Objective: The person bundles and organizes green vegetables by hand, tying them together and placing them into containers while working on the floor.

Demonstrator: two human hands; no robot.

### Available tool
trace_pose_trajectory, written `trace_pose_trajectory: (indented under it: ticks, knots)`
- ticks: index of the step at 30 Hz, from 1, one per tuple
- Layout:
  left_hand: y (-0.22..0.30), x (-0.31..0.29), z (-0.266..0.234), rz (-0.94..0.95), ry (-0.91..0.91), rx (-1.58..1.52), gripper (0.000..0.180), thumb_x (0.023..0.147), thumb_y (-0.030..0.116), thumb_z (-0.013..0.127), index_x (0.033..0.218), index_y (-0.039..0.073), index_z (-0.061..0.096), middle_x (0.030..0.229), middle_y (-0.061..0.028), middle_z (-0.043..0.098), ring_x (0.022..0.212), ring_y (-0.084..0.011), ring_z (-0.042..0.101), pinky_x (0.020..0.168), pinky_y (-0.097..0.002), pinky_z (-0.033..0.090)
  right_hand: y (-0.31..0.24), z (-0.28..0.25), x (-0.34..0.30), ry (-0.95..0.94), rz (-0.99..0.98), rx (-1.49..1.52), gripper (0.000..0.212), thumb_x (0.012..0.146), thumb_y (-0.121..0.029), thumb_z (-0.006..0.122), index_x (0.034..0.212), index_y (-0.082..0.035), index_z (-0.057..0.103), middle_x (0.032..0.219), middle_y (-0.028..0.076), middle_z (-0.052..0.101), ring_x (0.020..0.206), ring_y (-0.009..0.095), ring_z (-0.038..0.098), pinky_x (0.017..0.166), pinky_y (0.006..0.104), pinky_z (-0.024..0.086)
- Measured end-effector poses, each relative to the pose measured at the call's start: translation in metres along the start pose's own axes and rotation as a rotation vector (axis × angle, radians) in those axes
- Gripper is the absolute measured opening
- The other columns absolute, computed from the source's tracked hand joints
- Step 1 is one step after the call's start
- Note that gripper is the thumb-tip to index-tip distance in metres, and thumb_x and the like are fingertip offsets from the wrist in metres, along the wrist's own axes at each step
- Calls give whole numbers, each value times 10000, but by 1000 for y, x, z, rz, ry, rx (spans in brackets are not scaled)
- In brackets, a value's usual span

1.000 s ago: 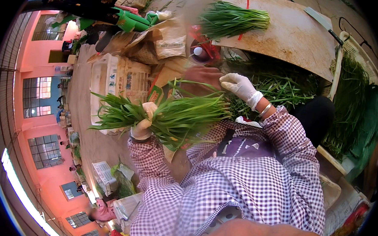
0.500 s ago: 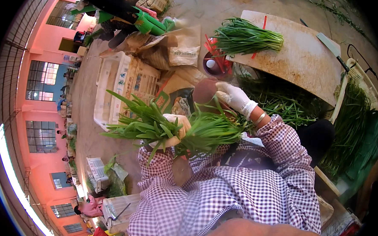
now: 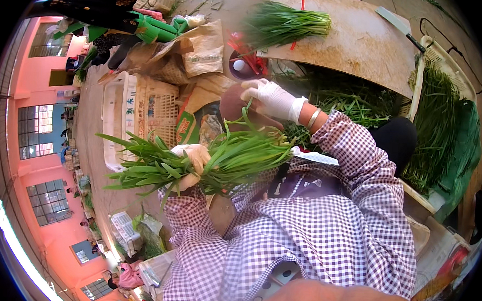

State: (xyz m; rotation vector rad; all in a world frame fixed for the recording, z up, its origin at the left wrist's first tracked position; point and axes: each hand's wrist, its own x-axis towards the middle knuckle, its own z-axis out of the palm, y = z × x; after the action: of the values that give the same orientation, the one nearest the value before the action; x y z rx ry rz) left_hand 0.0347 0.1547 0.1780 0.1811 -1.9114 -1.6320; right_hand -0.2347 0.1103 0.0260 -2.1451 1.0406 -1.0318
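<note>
My left hand (image 3: 194,161), in a pale glove, is closed round the middle of a bunch of green chives (image 3: 246,156). Flat leaf ends spread to the left of the fist, and the rest fans out to the right. Above the bunch, my right hand (image 3: 271,99), in a white glove, has its fingers curled together. One long leaf (image 3: 246,111) bends up from the bunch to its fingertips, seemingly pinched there; the grip is partly hidden. Behind this hand is a rounded brown shape (image 3: 232,104), perhaps my knee.
A tied chive bundle (image 3: 297,22) rests on a board (image 3: 361,48) with a knife (image 3: 395,22). Loose greens (image 3: 347,101) lie below it. Crates stand left (image 3: 111,122) and right (image 3: 419,78). A dark bowl (image 3: 240,68) holds red ties and a white round thing.
The whole view has shifted, so things appear further left and, near the board, higher. Both hands keep about the same place over the bunch.
</note>
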Motion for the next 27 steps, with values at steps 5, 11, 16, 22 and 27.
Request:
trace_pose_trajectory:
  ticks: [5,11,16,22,27]
  knots:
    - [-3,-5,-15,-73,-119,-39,324,933,99,540,630,67,429,674,-25,518,543,-130,477,489,-266,365,-10,14,20,48,-317,74,401,831,-56,554,1172,-236,665,1277,94,578,1075,324,573,950,391,465]
    - [2,16,2,-136,-188,74,449,904,104,551,505,120,345,469,-90,448,367,-239,363,397,-360,237,-18,52,47,-267,-499,-96,361,780,-201,668,1135,-264,681,1309,76,548,1085,350,573,896,430,489]
    - [14,2,7,-119,166,61,239,858,116,648,671,59,510,686,-97,574,645,-235,592,588,-342,459,-33,27,44,-384,-357,-320,296,773,-239,651,1050,-140,684,1110,73,634,1010,312,601,846,423,489]
    - [-17,-20,-8,132,464,-474,167,845,147,627,861,69,480,806,-50,446,704,-221,507,658,-392,475,-29,-44,2,-14,-121,-684,86,742,-203,613,708,-139,660,721,35,634,735,220,644,657,348,511]
    - [-58,-67,-53,-2,747,-557,323,827,244,640,1122,141,558,1028,-42,581,994,-248,581,861,-477,503,0,-85,-9,-60,77,-884,104,729,-193,627,710,-131,708,710,43,676,719,225,667,636,344,520]
